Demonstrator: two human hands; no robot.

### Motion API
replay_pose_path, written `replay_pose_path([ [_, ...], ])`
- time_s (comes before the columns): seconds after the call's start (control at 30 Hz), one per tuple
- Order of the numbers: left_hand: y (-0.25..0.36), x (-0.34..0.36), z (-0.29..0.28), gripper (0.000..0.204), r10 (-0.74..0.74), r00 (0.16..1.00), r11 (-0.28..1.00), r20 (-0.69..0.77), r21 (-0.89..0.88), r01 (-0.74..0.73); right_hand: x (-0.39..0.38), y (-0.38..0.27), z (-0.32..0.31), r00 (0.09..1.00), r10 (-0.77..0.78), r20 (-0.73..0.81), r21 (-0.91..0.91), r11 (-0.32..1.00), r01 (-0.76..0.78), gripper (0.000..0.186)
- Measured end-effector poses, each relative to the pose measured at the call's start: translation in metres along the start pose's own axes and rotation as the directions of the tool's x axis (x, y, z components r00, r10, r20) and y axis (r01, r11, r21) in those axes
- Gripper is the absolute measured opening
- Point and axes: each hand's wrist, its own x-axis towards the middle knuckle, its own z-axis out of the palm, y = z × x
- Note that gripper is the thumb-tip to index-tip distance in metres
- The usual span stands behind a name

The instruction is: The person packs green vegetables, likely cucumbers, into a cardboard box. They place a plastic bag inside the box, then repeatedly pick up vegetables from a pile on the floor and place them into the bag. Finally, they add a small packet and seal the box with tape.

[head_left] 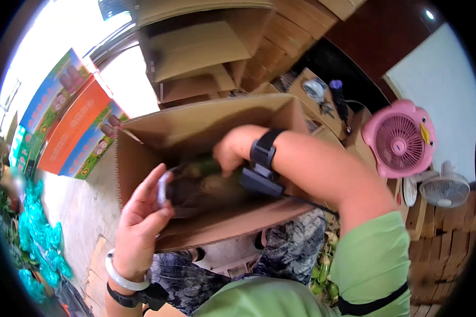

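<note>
An open cardboard box (206, 230) stands in front of me, its inside dim and blurred. At its left side my left hand (143, 211) has thumb and fingers closed around a pale, shiny-edged thing (164, 189), perhaps clear plastic; its kind does not show. My right hand (235, 149) reaches into the box from the right with its fingers curled down. Just below those fingers lies a blurred green, long produce item (202, 167), with paler tan shapes beside it. What the right fingertips grip is hidden by the hand and by motion blur.
Large empty cartons (195, 50) are stacked behind the box. Printed colourful cartons (74, 132) stand to the left, above teal plastic bags (39, 238). A pink fan (399, 141) and a white fan (444, 187) are at the right. Green produce (323, 269) lies beside my leg.
</note>
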Motion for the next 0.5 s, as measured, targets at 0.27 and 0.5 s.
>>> replay_pose_path([
  [0.27,-0.01,0.004,0.01,0.046,0.041,0.996,0.98,-0.074,0.196,-0.025,-0.201,0.048,0.063,0.581,-0.171,-0.796,0.258,0.772,0.581,0.032],
  [0.5,-0.017,0.013,-0.015,0.04,0.088,0.996,0.958,0.0,0.275,-0.084,-0.264,0.116,0.277,0.59,0.435,-0.68,0.732,0.446,0.515,0.032],
])
